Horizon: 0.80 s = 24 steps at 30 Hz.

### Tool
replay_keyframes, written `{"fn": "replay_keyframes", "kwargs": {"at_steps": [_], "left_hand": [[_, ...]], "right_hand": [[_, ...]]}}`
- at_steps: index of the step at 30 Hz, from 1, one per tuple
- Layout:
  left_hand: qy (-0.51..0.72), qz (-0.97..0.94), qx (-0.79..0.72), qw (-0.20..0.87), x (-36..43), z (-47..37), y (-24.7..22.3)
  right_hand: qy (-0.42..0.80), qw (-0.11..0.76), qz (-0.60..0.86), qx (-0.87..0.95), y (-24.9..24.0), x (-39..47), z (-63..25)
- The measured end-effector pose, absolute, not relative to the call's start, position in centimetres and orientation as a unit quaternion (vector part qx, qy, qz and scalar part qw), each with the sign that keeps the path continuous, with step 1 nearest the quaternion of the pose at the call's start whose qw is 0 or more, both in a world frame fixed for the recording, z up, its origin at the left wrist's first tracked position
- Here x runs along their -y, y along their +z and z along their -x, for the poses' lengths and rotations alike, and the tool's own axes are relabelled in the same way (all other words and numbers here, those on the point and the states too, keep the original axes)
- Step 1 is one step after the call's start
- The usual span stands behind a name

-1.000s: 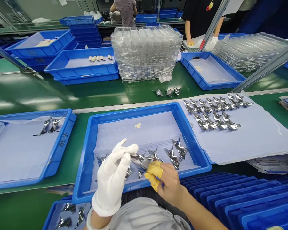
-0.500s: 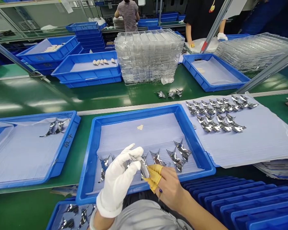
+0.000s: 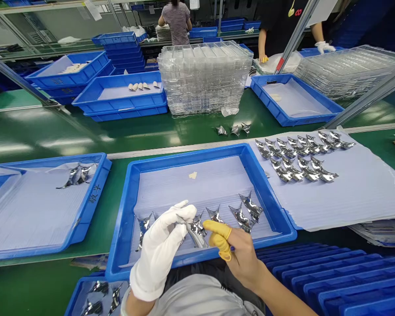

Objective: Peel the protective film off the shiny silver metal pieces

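Observation:
My left hand (image 3: 163,245), in a white glove, pinches a curved shiny metal piece (image 3: 195,235) over the near side of a paper-lined blue tray (image 3: 118,228). Just right of that piece is my right hand (image 3: 235,250), with yellow covers on its fingers. Its index finger is stretched out and apart from the piece, and the other fingers are bent with nothing visible in them. Several similar silver pieces (image 3: 250,207) lie in the tray around my hands. A small cream scrap (image 3: 192,175) rests on the tray's paper.
On the right, white paper (image 3: 335,202) holds rows of silver pieces (image 3: 311,169). Another blue tray (image 3: 92,193) stands left. Clear plastic trays (image 3: 204,83) are stacked beyond the middle. Blue trays (image 3: 349,281) fill the lower right. A person's gloved hand (image 3: 324,47) shows at the back.
My right hand has let go of the metal piece and drawn back slightly right, its index finger now extended. The piece stays in my left hand. The person's gloved hand at the back moved right.

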<state>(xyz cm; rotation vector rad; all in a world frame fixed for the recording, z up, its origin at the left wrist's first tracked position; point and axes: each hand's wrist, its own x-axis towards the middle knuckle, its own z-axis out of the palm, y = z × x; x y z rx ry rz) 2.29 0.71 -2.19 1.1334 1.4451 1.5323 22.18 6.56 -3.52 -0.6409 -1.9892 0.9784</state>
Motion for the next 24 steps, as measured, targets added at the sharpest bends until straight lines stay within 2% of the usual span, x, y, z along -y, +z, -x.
{"fn": "replay_keyframes", "kwargs": {"at_steps": [3,6,15,24], "left_hand": [[0.584,-0.462,-0.558,0.366,-0.5,-2.1,-2.6],[0.574,-0.488,-0.549,0.362,-0.3,-1.9,-2.8],[0.587,-0.535,-0.5,0.346,-0.9,-1.9,-2.5],[0.601,-0.541,-0.463,0.363,-1.4,-2.5,-2.2]], "right_hand": [[0.473,0.335,0.321,0.749,-2.4,-6.7,-22.3],[0.495,0.296,0.332,0.746,-1.3,-6.6,-22.3],[0.442,0.39,0.218,0.778,-0.9,-6.0,-21.4],[0.431,0.431,0.208,0.765,-1.4,-6.0,-20.5]]}}
